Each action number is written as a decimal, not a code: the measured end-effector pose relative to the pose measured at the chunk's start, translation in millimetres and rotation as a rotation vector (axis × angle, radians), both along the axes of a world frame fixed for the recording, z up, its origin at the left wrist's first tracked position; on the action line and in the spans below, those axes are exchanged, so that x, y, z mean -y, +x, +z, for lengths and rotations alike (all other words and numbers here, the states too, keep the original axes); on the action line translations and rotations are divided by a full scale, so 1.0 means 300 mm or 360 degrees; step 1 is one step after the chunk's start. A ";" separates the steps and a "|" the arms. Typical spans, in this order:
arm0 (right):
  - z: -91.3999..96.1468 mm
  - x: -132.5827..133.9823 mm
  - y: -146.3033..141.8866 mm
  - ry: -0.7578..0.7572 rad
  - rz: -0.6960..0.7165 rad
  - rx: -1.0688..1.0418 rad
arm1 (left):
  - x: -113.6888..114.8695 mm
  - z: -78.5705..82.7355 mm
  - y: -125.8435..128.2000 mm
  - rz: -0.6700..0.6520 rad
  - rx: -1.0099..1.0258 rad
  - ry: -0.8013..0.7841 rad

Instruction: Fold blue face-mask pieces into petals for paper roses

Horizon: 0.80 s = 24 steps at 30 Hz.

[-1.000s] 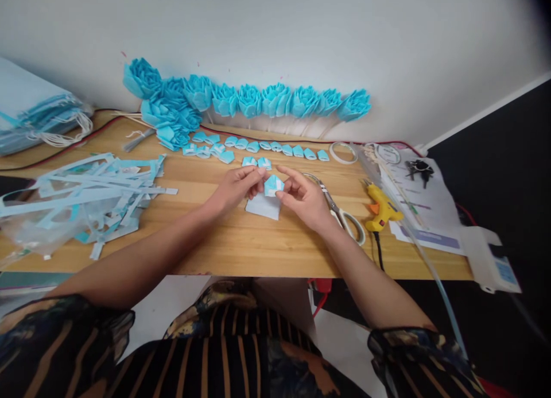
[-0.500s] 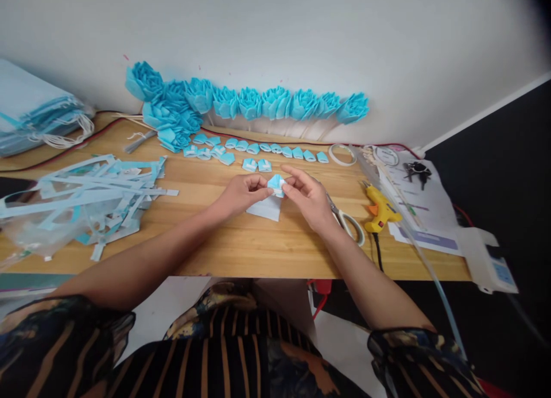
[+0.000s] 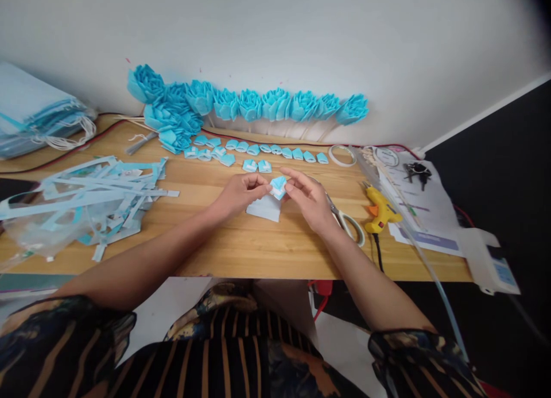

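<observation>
My left hand (image 3: 239,194) and my right hand (image 3: 309,200) meet over the middle of the wooden table (image 3: 241,246). Both pinch a small folded light-blue piece (image 3: 278,186) between fingertips, left hand on its left edge, right hand on its right. Just beneath them lies a pale blue stack of flat pieces (image 3: 263,209). Beyond the hands, a row of several finished folded blue pieces (image 3: 262,150) runs across the table.
Blue paper flowers (image 3: 241,104) lean along the wall. Cut blue strips and a clear bag (image 3: 81,191) lie at left, a stack of face masks (image 3: 38,119) far left. Scissors (image 3: 346,221), a yellow glue gun (image 3: 379,209), tape ring (image 3: 343,154) and papers (image 3: 424,211) sit at right.
The hands drew closer together on the small blue piece and my left fingers curled in on it. The view shifted slightly.
</observation>
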State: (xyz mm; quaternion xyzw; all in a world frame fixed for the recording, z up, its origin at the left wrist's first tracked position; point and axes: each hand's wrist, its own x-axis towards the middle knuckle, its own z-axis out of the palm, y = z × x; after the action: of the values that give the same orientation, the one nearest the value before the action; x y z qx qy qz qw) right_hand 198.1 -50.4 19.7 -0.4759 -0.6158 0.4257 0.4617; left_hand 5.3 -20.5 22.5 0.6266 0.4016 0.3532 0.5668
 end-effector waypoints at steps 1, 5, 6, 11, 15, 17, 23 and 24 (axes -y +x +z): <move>-0.002 0.000 0.000 0.0000 0.0016 -0.0019 | 0.003 0.001 0.001 -0.0018 -0.0021 0.0004; -0.012 -0.001 0.000 -0.0007 0.0081 -0.0001 | 0.016 0.007 0.009 -0.0085 -0.0087 0.0076; -0.013 -0.001 0.000 -0.0006 0.0077 0.0013 | 0.018 0.008 0.011 -0.0097 -0.0089 0.0089; -0.011 -0.002 -0.002 0.0037 -0.0034 -0.0012 | 0.020 0.003 0.017 -0.0129 -0.0015 0.0057; -0.009 -0.004 -0.003 0.0048 -0.0059 -0.0045 | 0.014 -0.004 0.017 -0.0098 0.0061 0.0023; -0.010 -0.005 -0.003 0.0041 -0.0106 -0.0073 | 0.008 -0.008 0.016 -0.0108 0.0126 -0.0006; -0.013 -0.008 -0.005 0.0054 -0.0153 -0.0080 | -0.007 -0.015 0.017 -0.0079 0.0271 -0.0027; -0.014 -0.009 -0.005 0.0066 -0.0167 -0.0067 | -0.007 -0.013 0.018 -0.0079 0.0278 -0.0037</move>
State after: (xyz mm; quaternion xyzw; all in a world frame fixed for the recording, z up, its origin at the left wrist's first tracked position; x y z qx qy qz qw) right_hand 196.7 -47.8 15.4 -0.4887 -0.5890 0.3979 0.5059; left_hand 10.6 -18.2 18.5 0.5965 0.3391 0.3875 0.6156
